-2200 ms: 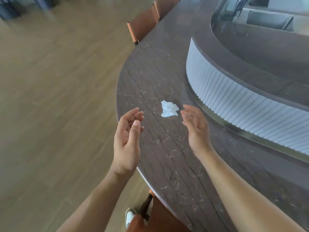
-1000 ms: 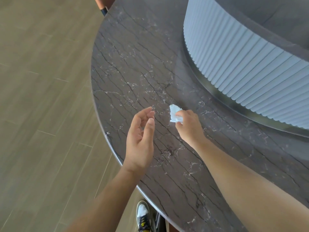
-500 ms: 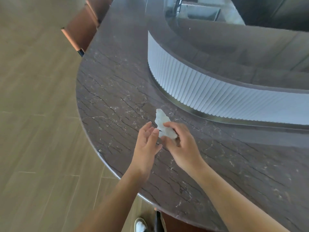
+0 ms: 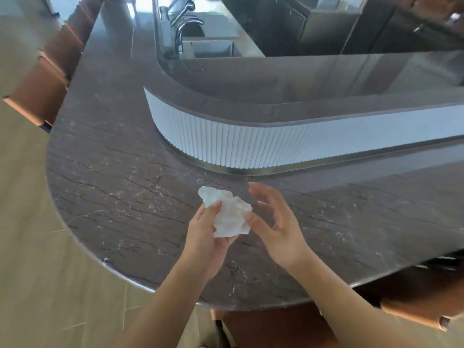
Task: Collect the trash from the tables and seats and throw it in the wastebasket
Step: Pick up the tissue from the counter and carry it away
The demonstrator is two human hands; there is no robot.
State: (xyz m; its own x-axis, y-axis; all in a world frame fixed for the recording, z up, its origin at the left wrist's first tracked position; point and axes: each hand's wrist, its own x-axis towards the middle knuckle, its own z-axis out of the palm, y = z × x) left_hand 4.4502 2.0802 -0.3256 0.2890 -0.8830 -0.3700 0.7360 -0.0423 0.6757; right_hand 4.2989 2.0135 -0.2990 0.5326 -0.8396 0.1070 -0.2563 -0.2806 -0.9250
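Note:
A crumpled white paper napkin (image 4: 229,213) is held above the dark marble counter (image 4: 120,194). My left hand (image 4: 206,237) grips it from below, thumb pressed on its left side. My right hand (image 4: 273,222) is just to the right of the napkin, fingers spread, with the thumb tip touching the napkin's right edge. No wastebasket is in view.
A white ribbed wall (image 4: 251,146) curves along the counter's inner side, with a raised dark ledge above it. A sink with a chrome faucet (image 4: 183,28) lies behind. Brown chairs (image 4: 42,89) stand at the left edge, another chair (image 4: 414,315) at the bottom right. Wooden floor on the left.
My right hand picked the napkin off the counter and passed it to my left hand. The right hand's fingers have since spread apart. The view has tilted up toward the sink.

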